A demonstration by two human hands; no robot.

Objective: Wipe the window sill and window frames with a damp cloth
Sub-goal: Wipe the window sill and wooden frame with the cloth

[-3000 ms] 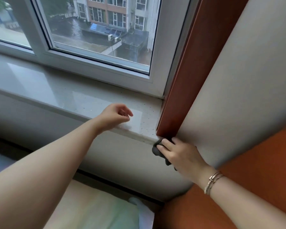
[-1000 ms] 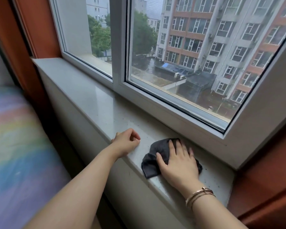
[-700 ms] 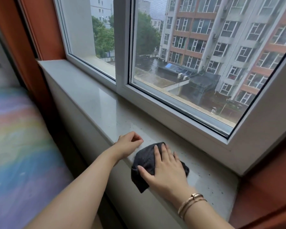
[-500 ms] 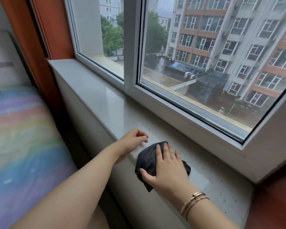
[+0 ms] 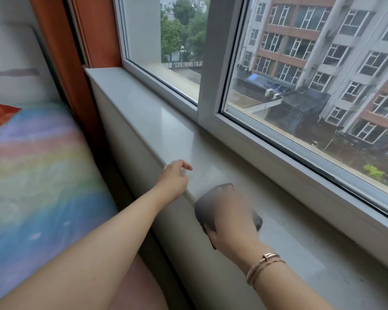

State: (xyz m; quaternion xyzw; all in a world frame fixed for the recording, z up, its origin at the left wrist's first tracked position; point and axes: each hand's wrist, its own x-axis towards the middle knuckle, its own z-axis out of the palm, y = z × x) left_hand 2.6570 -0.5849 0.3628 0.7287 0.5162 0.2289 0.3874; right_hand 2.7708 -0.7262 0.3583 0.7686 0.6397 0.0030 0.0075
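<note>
The right hand (image 5: 231, 222) lies flat on a dark cloth (image 5: 205, 208) on the sill (image 5: 175, 128) – blurred, fingers spread. Just beside it the left hand (image 5: 174, 180) rests at the sill's edge, loosely curled, holding nothing. A rainbow bedspread (image 5: 36, 175) lies below – white window frame (image 5: 213, 63) behind.

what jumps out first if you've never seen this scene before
The right hand, motion-blurred, presses a dark cloth flat on the pale window sill near its front edge. Just to its left, the left hand rests at the sill's edge with loosely curled fingers, holding nothing. Behind them, the white window frame fills the upper view, and a rainbow-coloured bedspread lies at the left.
</note>
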